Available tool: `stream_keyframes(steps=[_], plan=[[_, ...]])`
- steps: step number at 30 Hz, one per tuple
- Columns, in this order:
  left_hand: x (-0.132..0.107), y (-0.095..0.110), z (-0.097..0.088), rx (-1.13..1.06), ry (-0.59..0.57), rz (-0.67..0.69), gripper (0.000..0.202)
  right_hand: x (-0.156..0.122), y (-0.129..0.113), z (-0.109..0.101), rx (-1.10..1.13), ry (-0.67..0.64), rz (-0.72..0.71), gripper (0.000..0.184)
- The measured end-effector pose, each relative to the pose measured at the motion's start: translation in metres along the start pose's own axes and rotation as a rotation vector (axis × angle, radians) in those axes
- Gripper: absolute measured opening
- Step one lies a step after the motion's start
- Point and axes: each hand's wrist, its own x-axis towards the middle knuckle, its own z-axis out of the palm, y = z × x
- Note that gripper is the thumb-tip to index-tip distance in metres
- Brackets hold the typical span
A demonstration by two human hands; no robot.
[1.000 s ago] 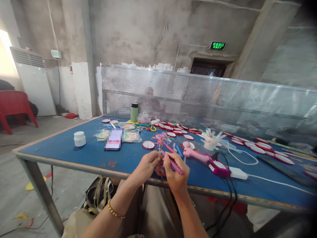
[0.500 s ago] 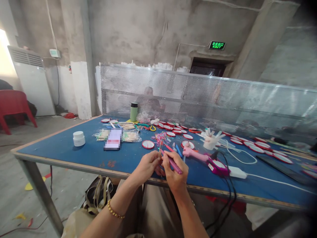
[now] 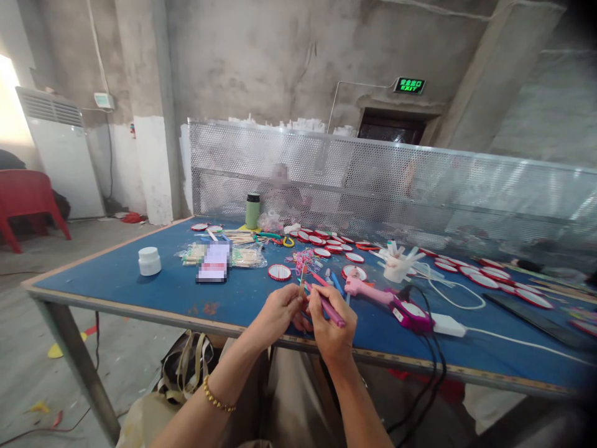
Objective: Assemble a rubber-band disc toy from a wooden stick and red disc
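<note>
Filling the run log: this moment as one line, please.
left hand: holds thin tan stick; right hand: holds purple pen-shaped tool; nearby: round white disc with red rim

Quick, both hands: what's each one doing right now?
Left hand: closed, pinching a thin stick.
Right hand: closed around a purple pen-like tool.

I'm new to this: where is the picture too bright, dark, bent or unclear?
Head view: bright light washes out the left edge, and the top right corner goes black; head view: the right-hand pillar leans, perhaps lens distortion; head view: glare streaks the perforated panel, and the phone is pixelated; head view: the pink tool in the right hand is plain, its tip unclear.
</note>
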Motion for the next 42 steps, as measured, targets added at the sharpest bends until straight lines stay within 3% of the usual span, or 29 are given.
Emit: stream_keyframes(steps=[33, 42], plan=[[-0.0006, 0.0008, 0.0015, -0.013, 0.011, -0.018, 0.03, -0.0009, -0.0003, -0.001, -0.023, 0.043, 0.006, 0.009], [0.0, 0.0001, 0.0022, -0.011, 0.011, -0.016, 0.031, 0.0002, 0.0003, -0.0003, -0.039, 0.001, -0.004, 0.01]])
